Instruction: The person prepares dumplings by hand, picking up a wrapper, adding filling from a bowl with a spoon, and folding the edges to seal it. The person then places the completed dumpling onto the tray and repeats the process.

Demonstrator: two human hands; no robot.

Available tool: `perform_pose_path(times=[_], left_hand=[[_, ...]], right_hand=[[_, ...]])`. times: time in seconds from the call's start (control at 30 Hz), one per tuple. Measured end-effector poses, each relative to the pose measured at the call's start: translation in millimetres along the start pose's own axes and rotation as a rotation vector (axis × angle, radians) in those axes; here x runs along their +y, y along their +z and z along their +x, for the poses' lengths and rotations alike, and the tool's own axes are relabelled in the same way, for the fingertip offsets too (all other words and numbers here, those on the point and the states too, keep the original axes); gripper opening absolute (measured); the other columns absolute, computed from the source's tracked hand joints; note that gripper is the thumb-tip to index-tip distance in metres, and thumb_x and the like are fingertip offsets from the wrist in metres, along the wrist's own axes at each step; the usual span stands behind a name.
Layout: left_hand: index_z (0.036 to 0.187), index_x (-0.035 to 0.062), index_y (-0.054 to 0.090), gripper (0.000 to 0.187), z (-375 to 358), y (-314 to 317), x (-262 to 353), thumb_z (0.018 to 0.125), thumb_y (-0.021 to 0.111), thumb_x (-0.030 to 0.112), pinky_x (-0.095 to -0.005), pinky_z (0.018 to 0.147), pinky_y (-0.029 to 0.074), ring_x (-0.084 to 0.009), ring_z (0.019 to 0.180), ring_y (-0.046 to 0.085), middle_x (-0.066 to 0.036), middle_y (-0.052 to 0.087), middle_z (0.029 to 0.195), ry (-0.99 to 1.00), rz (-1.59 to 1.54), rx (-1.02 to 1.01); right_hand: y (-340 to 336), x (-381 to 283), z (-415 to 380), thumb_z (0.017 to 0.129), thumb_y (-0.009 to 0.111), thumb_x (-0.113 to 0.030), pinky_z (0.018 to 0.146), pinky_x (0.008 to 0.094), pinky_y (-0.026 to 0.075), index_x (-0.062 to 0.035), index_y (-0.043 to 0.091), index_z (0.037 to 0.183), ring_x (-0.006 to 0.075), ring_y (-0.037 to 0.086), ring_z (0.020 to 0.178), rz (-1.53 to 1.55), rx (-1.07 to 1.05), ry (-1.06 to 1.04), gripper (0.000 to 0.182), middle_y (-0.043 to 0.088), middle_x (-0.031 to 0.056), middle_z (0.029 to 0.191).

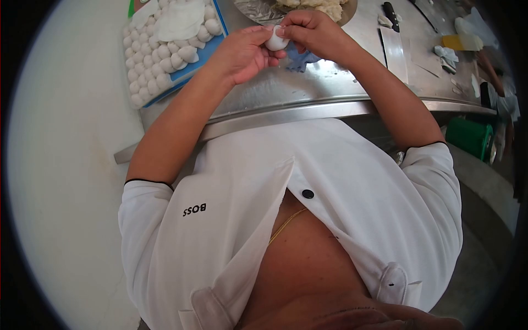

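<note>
A small round white dough ball [276,42] is held between both hands above the steel table. My left hand [246,54], palm up, cradles it with curled fingers and thumb. From the other side my right hand [314,33] pinches its top edge with thumb and fingertips. Just behind the hands is a metal bowl [254,12] with a pale, lumpy filling [319,7]. A crumpled blue cloth [301,59] lies below my right hand. Many similar white balls [157,55] sit in rows on a blue tray [204,54] at the left, partly under a white sheet [179,23].
On the steel table [341,88] at the right lie a wide blade [394,52], a black-handled knife [391,15] and a yellow item [452,42]. Another person's arm [489,70] shows at the far right. A green container [468,138] stands below the table edge.
</note>
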State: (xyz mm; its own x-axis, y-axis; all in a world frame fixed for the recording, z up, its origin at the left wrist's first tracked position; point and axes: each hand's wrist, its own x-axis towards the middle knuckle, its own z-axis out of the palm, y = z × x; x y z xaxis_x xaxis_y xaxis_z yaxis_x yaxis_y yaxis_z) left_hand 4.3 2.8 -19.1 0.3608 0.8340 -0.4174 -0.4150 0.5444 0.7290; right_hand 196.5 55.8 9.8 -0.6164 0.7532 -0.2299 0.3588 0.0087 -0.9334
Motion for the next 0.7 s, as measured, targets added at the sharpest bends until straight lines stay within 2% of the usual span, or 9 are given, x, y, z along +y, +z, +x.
perform_pose_path(times=[0.13,0.23,0.3,0.33,0.4,0.43,0.5,0.63,0.7], left_hand=[[0.114,0.0002,0.056,0.029,2,0,2,0.103,0.045,0.024,-0.0306,0.07,0.05,-0.0193,0.082,0.062,-0.009,0.062,0.1,-0.003,-0.006,-0.005],[0.118,-0.0004,0.055,0.03,5,-6,3,0.101,0.051,0.023,-0.0298,0.07,0.051,-0.0184,0.084,0.063,-0.009,0.062,0.101,0.118,0.072,0.018],[0.122,-0.0018,0.054,0.034,0,8,5,0.098,0.058,0.021,-0.0279,0.074,0.052,-0.0163,0.088,0.064,-0.008,0.063,0.104,0.293,0.432,0.322],[0.122,-0.0018,0.054,0.034,0,7,3,0.098,0.058,0.021,-0.0279,0.074,0.052,-0.0163,0.088,0.064,-0.008,0.063,0.104,0.297,0.433,0.324],[0.124,-0.003,0.053,0.038,-1,8,-3,0.095,0.063,0.019,-0.0263,0.077,0.052,-0.015,0.091,0.064,-0.008,0.063,0.106,0.572,0.783,0.353],[0.124,-0.003,0.053,0.038,0,9,-4,0.095,0.063,0.019,-0.0263,0.077,0.052,-0.015,0.091,0.064,-0.008,0.063,0.106,0.576,0.785,0.35],[0.126,-0.0036,0.051,0.039,-5,15,-6,0.096,0.062,0.018,-0.0256,0.08,0.052,-0.0143,0.092,0.064,-0.008,0.063,0.108,0.749,0.986,0.309],[0.127,-0.0032,0.051,0.038,-8,20,2,0.098,0.057,0.02,-0.0268,0.079,0.052,-0.0171,0.095,0.064,-0.01,0.062,0.11,0.57,0.72,0.302],[0.124,-0.0034,0.053,0.035,-9,17,9,0.1,0.053,0.023,-0.0292,0.076,0.053,-0.0201,0.095,0.065,-0.011,0.062,0.109,0.321,0.11,0.223]], right_hand=[[-1,10,3,0.095,0.059,-0.026,0.057,0.0233,0.044,-0.0064,0.069,0.098,0.0063,0.052,0.061,-0.026,0.009,-0.068,0.022,0.059,-0.0015,0.071],[-1,7,5,0.097,0.056,-0.029,0.057,0.0247,0.045,-0.0055,0.067,0.101,0.0078,0.054,0.061,-0.002,0.103,-0.074,0.026,0.061,0.0001,0.075],[-5,16,10,0.098,0.053,-0.032,0.057,0.0258,0.046,-0.0034,0.065,0.099,0.0094,0.055,0.062,0.027,0.179,0.003,0.031,0.062,0.0018,0.079],[-11,18,13,0.098,0.055,-0.036,0.057,0.0265,0.047,-0.0037,0.065,0.095,0.0104,0.056,0.062,0.09,0.1,0.05,0.034,0.061,0.0024,0.079],[-10,12,10,0.096,0.058,-0.035,0.057,0.0262,0.047,-0.0034,0.065,0.092,0.0112,0.057,0.061,0.202,0.065,0.102,0.033,0.061,0.0026,0.077],[-10,10,9,0.094,0.061,-0.035,0.057,0.0259,0.048,-0.0031,0.065,0.09,0.012,0.058,0.059,0.316,0.029,0.159,0.032,0.061,0.0027,0.074],[-10,21,13,0.092,0.064,-0.033,0.056,0.0251,0.047,-0.0038,0.065,0.091,0.0112,0.057,0.058,0.375,-0.006,0.107,0.029,0.06,0.002,0.071],[-12,15,10,0.093,0.066,-0.023,0.058,0.0222,0.045,-0.006,0.065,0.093,0.0061,0.054,0.063,0.338,0.021,0.042,0.017,0.059,-0.002,0.076],[-12,11,8,0.093,0.066,-0.022,0.058,0.0221,0.045,-0.0058,0.066,0.093,0.0059,0.053,0.063,0.281,0.016,0.024,0.017,0.059,-0.0023,0.074]])
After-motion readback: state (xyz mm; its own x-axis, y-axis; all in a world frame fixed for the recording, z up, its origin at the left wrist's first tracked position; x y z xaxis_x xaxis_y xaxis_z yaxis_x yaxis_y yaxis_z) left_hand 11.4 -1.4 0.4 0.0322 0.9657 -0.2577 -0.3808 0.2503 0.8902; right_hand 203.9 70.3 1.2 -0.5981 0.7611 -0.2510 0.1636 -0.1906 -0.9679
